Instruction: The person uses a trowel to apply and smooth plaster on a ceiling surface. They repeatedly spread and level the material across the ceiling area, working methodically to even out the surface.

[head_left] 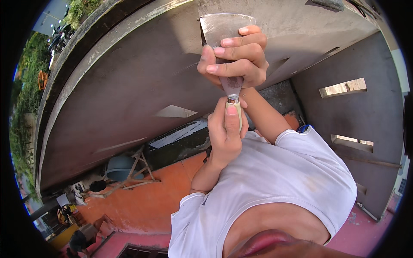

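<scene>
A putty knife point(226, 26) with a wide, flared metal blade stands upright before my chest, blade end up. My left hand point(224, 135) is closed around its pale handle, the thumb laid along the front just under the metal collar. Higher up, my right hand point(245, 58) grips the blade, with the thumb at its left edge and the curled fingers across its face. The fingers cover the blade's middle and part of its right side; its top edge shows above them.
Close in front runs a grey plastered wall point(116, 90) with slot openings. Another grey wall point(374, 112) with rectangular slots stands at right. Lower left, a blue-grey tub point(120, 167) sits by a wooden frame point(140, 161) on the orange floor point(142, 202). Greenery point(32, 86) shows beyond the wall.
</scene>
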Tool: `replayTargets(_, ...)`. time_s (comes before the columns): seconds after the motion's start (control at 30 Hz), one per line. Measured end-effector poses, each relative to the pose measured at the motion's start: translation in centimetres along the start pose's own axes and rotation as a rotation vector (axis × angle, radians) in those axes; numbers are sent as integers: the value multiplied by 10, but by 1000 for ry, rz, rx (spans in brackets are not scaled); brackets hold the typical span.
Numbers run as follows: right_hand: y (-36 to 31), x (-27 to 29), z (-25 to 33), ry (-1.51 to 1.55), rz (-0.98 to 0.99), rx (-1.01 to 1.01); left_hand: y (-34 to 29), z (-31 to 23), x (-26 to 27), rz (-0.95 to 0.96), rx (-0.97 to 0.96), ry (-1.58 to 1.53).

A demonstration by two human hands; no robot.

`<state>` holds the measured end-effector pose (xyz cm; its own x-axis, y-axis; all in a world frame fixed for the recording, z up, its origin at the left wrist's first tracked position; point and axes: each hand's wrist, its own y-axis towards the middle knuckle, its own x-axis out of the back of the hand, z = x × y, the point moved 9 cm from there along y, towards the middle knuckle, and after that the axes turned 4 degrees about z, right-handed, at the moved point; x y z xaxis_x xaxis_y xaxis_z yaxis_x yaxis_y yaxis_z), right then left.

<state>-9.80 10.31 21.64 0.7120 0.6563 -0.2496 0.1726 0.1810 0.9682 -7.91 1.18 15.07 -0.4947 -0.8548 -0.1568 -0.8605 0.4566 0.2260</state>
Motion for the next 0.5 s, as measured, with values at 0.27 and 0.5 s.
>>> replayTargets(0.27, 19, -4, -1, -5, -57, 76, 12, -14, -1, 23, -30, 42)
replayTargets(0.5, 4, 1, 0, -45, 19, 44, 4, 1, -7, 20, 4, 45)
